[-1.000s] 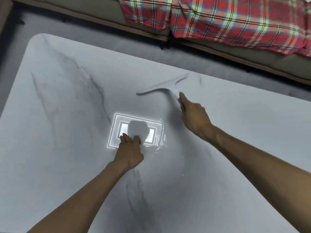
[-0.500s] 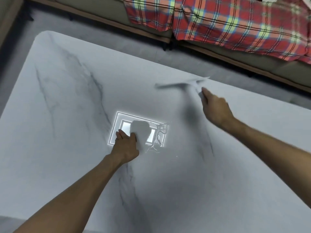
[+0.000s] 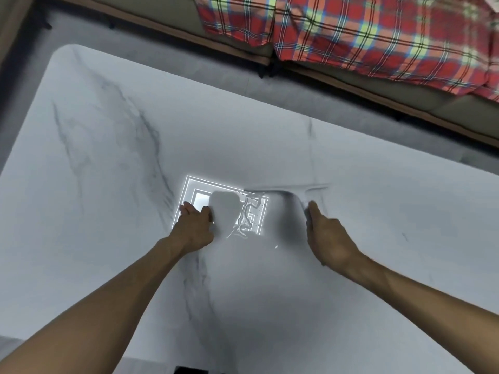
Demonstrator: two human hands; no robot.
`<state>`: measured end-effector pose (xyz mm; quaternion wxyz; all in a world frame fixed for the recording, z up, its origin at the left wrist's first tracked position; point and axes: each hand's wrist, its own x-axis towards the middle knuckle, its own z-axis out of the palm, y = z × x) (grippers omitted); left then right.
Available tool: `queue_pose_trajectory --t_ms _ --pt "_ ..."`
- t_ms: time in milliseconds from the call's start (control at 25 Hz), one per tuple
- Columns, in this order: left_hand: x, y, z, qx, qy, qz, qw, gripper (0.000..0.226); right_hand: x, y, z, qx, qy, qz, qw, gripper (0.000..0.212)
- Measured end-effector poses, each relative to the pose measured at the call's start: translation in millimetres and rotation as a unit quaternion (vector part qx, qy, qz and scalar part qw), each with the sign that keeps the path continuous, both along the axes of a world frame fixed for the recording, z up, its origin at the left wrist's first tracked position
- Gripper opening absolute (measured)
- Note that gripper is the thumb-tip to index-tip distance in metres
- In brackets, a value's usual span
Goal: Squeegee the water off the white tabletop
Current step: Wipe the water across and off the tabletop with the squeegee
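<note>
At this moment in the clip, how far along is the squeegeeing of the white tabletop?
Mid-job, as far as one view shows. In hand: the right hand holds the squeegee, its blade near the table's middle. The left hand rests on the tabletop. Left: rippled water lies beside the blade in the lamp's reflection. What is already done cannot be judged; the glossy marble hides wet from dry elsewhere.

1. Left hand (image 3: 195,228): palm down, fingers curled and pressed flat, forearm extended forward from lower left.
2. Right hand (image 3: 328,236): closed in a grip, index finger stretched forward, knuckles up, forearm entering from lower right.
3. Hands apart, roughly level.
</note>
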<state>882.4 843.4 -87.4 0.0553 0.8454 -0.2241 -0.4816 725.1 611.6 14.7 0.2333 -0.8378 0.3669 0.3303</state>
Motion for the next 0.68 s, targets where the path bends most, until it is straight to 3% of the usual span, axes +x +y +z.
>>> queue_pose_trajectory --t_ms 120,240,360,440,560,680 --pt "0.2 3.9 -1.6 -0.009 -0.001 -0.009 1.0 0.046 26.6 -9.5 9.6 -0.029 -0.041 0.002 0.999 0.03" --pt "-1.6 11.1 -6.1 -0.018 -0.002 -0.011 1.0 0.046 107.7 -31.1 -3.8 -0.084 -0.104 -0.022 0.991 0.033" --pt "1.1 14.2 -10.1 -0.019 0.005 -0.019 1.0 0.048 174.1 -29.2 -20.5 -0.042 -0.138 -0.094 0.985 0.036" --pt "3.3 12.5 -11.4 -0.015 0.012 -0.017 1.0 0.05 181.4 -11.6 -26.7 -0.029 -0.156 -0.045 0.986 0.035" --pt "5.6 11.8 -11.2 -0.016 0.023 -0.012 1.0 0.048 145.5 19.6 -29.3 -0.022 -0.178 0.115 0.977 0.035" --pt "5.6 17.0 -9.4 -0.02 0.034 -0.02 0.999 0.044 84.1 32.6 -30.9 -0.017 -0.154 0.168 0.973 0.044"
